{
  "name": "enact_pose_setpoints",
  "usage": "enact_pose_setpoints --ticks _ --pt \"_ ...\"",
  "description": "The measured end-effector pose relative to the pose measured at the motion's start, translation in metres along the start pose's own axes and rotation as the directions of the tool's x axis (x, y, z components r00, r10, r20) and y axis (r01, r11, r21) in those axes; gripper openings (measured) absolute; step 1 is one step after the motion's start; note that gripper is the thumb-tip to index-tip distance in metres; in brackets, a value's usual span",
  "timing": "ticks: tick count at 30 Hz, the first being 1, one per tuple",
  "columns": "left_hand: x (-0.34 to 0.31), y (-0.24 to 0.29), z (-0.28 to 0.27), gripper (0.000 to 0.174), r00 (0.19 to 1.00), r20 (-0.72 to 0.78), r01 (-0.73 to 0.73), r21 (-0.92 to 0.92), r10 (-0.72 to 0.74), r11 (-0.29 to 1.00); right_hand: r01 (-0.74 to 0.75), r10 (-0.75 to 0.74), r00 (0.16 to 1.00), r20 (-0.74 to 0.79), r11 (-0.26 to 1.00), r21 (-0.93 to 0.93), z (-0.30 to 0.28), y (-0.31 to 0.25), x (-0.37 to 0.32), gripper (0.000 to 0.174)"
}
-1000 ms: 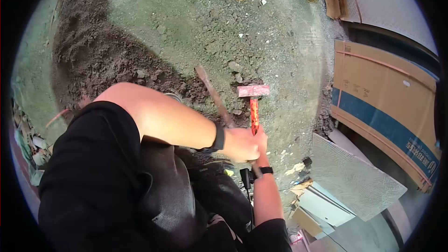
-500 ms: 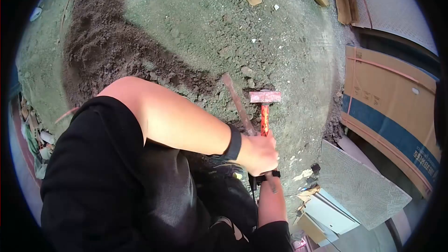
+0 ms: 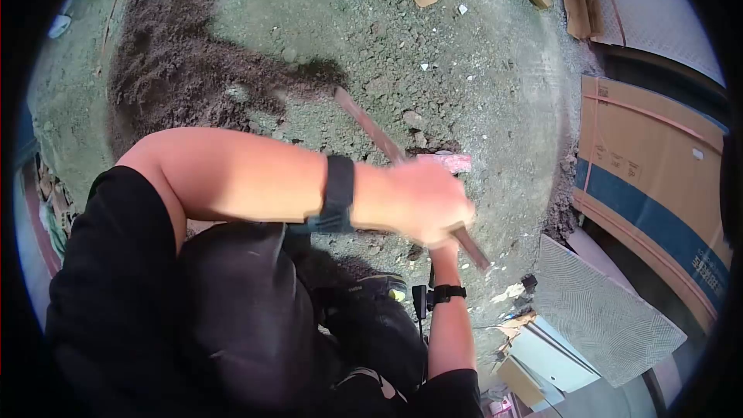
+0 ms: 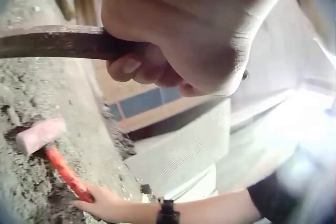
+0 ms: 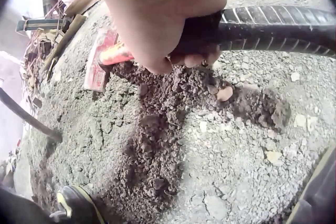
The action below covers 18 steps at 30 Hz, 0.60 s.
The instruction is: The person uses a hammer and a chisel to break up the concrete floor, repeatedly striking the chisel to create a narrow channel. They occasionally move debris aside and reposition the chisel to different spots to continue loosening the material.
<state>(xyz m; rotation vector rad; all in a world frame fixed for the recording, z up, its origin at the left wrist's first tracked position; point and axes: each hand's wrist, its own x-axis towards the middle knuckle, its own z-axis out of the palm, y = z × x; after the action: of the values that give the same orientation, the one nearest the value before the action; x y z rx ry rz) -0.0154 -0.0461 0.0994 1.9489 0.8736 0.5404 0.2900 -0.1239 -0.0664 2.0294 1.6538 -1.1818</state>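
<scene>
My left hand (image 3: 429, 200) grips a rusty metal bar (image 3: 370, 128), which slants across the head view with its far tip over the ground. In the left wrist view that hand (image 4: 178, 29) has its fingers curled round the bar (image 4: 52, 44). Beneath it, my right hand (image 4: 104, 203) holds a hammer by its red handle (image 4: 65, 171). The hammer's pink-red head (image 3: 455, 162) shows beside the left hand and lies at the ground. In the right wrist view the right hand (image 5: 163, 19) is wrapped round the black ribbed grip (image 5: 278, 28).
Dark loose soil (image 3: 166, 70) spreads at the left. A strapped cardboard box (image 3: 650, 178), a grey textured board (image 3: 604, 310) and white panels (image 3: 553, 356) stand at the right. A shoe (image 5: 79, 205) is near the soil strip.
My left hand and the bar have risen in the head view, the bar's tip shifting left. The left hand now covers the hammer's handle there. The hammer's head stays in nearly the same place.
</scene>
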Motion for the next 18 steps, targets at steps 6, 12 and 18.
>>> enact_pose_setpoints --ticks 6,12,18 --pt "0.003 -0.008 0.0 0.013 0.993 -0.093 0.074 -0.056 -0.079 0.996 -0.139 0.139 0.99 0.005 0.99 -0.033 -0.027 -0.069 -0.027 0.048" --pt "0.012 -0.039 0.09 0.016 0.962 0.272 -0.01 0.083 -0.013 0.996 0.117 -0.12 0.991 -0.05 0.991 -0.066 -0.032 -0.068 -0.029 0.04" --pt "-0.007 -0.1 0.051 0.016 0.932 0.186 0.241 0.323 -0.311 0.915 0.045 -0.058 0.991 -0.117 0.992 -0.116 -0.038 -0.059 -0.032 0.037"
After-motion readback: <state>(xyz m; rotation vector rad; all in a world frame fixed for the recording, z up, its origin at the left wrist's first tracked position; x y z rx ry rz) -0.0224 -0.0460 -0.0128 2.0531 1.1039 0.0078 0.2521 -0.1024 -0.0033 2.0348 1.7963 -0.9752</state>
